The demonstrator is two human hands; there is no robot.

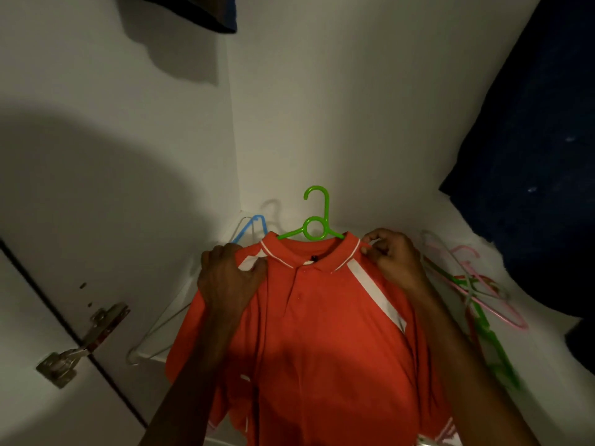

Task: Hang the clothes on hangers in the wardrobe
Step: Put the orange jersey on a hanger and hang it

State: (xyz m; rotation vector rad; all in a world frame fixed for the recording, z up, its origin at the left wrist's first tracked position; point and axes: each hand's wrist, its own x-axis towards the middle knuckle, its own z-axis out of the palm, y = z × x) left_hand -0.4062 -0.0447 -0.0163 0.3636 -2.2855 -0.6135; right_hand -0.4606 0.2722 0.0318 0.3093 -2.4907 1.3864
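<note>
Head view: red polo shirt (322,333) already on green hanger (317,220), hook poking above collar, not yet on rail. Left hand (225,278) grip clutching left shoulder, right hand (391,257) grip pinching right shoulder seam. Shirt low inside wardrobe, white stripes, spare hangers (476,284) beside it.
</note>
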